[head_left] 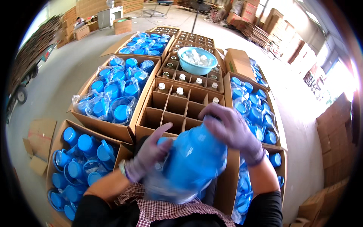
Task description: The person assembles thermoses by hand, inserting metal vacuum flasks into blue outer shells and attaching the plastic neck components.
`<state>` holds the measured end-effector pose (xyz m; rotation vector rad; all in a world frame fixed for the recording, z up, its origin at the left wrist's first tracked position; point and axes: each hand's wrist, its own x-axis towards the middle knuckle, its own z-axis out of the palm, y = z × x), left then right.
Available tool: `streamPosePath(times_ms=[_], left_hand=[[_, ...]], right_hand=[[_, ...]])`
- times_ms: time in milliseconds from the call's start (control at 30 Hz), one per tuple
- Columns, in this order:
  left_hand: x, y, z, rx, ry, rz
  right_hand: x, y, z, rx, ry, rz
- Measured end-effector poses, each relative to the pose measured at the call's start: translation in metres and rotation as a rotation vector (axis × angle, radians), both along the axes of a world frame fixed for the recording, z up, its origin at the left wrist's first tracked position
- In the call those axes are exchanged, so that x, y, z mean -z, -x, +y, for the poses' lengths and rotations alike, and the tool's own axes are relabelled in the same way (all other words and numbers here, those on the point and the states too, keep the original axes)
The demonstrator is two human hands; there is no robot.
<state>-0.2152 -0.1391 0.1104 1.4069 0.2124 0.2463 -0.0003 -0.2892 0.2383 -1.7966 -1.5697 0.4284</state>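
A blue plastic jug-like container (196, 155), smeared by motion, is in front of my body with clear plastic wrapping about its lower part. My right hand (232, 128), in a purple-grey glove, grips its top end from above. On its left side my left hand (151, 153), gloved alike, has its fingers spread and its forefinger stretched out; whether it touches the container I cannot tell. Just beyond my hands stands a divided cardboard carton (151, 108), with several white-capped bottles (180, 91) in its far cells and bare cells nearer to me.
Cartons of blue containers stand on the left (94, 130) and right (281, 140). A light-blue basin (196, 68) of small whitish pieces rests on a farther divided carton. At the far left is a wheeled cart (22, 90); flattened cardboard (39, 142) lies on the floor.
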Motion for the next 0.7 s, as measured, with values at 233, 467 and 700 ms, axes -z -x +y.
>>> streamPosePath(times_ms=[233, 467, 700], left_hand=[[-0.029, 0.074, -0.039, 0.293, 0.094, -0.125], [-0.010, 0.061, -0.027, 0.231, 0.075, -0.028], [-0.049, 0.103, -0.044, 0.314, 0.166, -0.091]], right_hand=[[-0.033, 0.069, -0.054, -0.069, -0.095, -0.513], [-0.029, 0.080, -0.055, -0.014, -0.120, -0.351], [-0.064, 0.110, -0.077, -0.317, -0.224, -0.626]])
